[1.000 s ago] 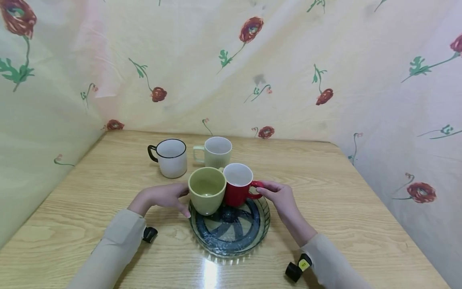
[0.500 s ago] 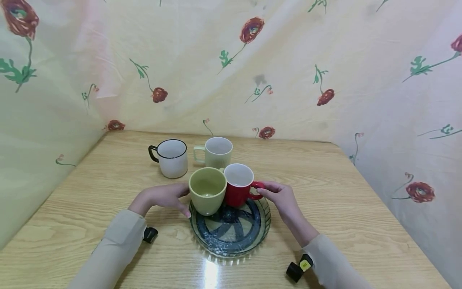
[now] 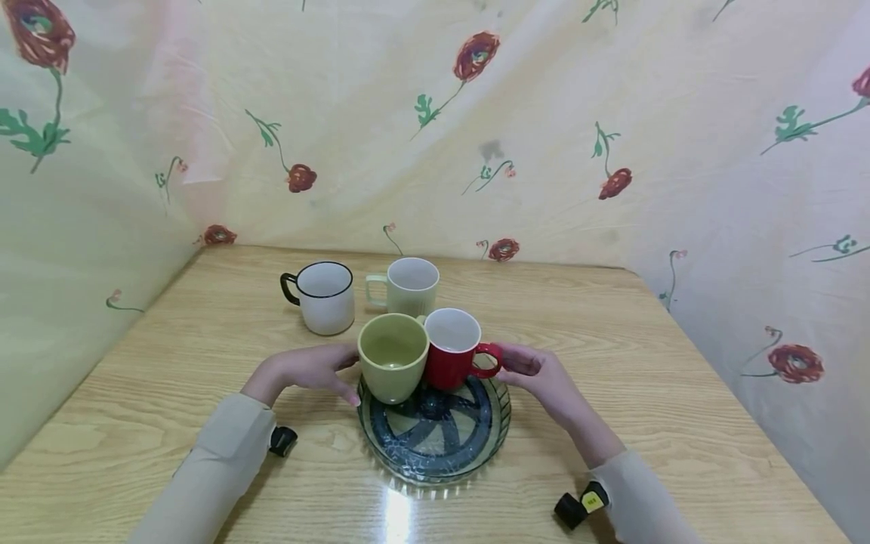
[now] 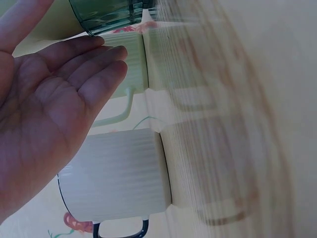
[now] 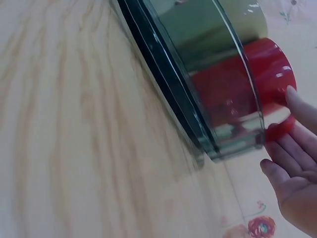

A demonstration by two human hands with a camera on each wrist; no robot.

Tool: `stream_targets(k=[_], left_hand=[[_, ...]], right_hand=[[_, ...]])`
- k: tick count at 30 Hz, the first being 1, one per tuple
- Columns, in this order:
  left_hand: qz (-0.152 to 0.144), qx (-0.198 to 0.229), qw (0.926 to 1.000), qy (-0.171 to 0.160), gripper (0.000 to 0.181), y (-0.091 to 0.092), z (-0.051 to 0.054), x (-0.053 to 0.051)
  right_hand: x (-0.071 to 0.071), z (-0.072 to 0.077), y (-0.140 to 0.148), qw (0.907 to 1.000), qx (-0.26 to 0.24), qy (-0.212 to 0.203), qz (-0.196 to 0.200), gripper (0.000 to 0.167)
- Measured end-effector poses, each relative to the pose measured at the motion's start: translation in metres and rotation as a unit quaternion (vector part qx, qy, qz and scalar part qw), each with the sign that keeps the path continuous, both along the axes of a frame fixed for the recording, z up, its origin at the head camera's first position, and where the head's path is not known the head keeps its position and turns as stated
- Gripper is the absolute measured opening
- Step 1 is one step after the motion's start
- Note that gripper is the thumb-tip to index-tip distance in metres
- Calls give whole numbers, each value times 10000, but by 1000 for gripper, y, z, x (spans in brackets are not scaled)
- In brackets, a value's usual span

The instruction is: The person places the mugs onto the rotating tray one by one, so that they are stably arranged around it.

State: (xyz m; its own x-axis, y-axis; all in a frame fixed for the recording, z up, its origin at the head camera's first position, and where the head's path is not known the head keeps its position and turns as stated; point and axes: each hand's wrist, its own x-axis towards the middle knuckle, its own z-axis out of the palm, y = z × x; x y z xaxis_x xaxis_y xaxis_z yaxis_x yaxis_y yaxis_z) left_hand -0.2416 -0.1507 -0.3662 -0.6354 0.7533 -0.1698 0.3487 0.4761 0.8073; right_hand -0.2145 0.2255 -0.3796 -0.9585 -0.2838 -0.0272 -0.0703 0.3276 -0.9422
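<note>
A yellow-green mug (image 3: 393, 363) and a red mug (image 3: 448, 364) stand side by side at the back of a clear glass dish (image 3: 435, 453) with a dark blue pattern. My left hand (image 3: 313, 370) is at the dish's left side, next to the yellow-green mug; its fingers (image 4: 94, 74) look straight in the left wrist view. Whether they touch the mug is hidden. My right hand (image 3: 540, 378) is at the red mug's handle (image 3: 489, 361), with thumb and fingers spread apart. In the right wrist view, the fingertips (image 5: 277, 136) lie close to the handle without curling round it.
Behind the dish stand a white mug (image 3: 326, 306) with black rim and handle, and a pale green mug (image 3: 411, 291). Both are on the wooden table (image 3: 646, 393). A flowered cloth (image 3: 353, 136) hangs behind the table and along its sides.
My right hand has loosened its pinch on the red mug's handle and shifted slightly right. The left hand and the mugs stay practically where they were.
</note>
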Motion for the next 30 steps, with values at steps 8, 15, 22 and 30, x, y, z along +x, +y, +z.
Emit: stream_targets(k=[8,15,22,30], left_hand=[[32,-5,10000,5,90,0,0,1],[27,-20,10000,-6,91,0,0,2],[24,-48,10000,12,91,0,0,1],[26,-68,10000,3,90,0,-1,0]], right_hand=[[1,2,18,9941,121,112,1071,63],[2,0,29,9790,106,69,2036,82],[1,1,31,9688,425,-124,2437,96],[-24,10,35,9454,1103,-115,3065,107]])
